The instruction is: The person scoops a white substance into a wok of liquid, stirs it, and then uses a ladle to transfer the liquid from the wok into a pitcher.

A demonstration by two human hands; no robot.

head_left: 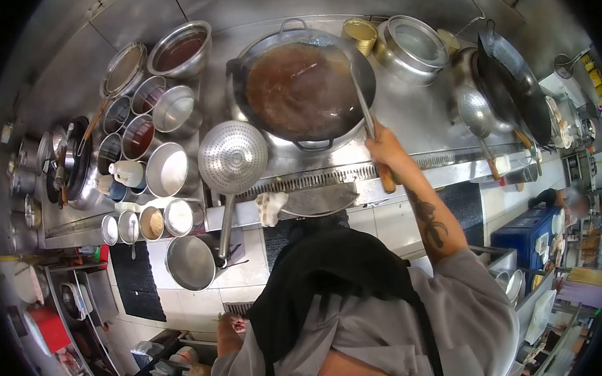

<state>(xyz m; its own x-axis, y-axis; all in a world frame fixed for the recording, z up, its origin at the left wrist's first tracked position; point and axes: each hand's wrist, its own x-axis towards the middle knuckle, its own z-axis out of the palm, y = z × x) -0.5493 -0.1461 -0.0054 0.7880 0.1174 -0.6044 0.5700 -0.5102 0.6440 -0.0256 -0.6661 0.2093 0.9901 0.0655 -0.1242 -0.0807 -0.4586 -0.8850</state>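
Note:
A large steel wok (270, 127) of brown liquid (297, 84) sits on the stove in front of me. My right hand (384, 150) grips the long ladle (361, 102) near its wooden end, and the ladle's far end dips into the liquid at the wok's right side. My left hand (230, 328) hangs low beside my grey sleeve, over the tiled floor. It touches nothing that I can make out, and its fingers are too small to read.
A perforated skimmer (232, 157) rests left of the wok. Several seasoning bowls (165, 169) crowd the left counter, with a steel bowl (189, 262) below them. A second wok (517, 87), a lidded pot (409, 46) and a blue crate (526, 233) stand to the right. Another person (569, 201) works at far right.

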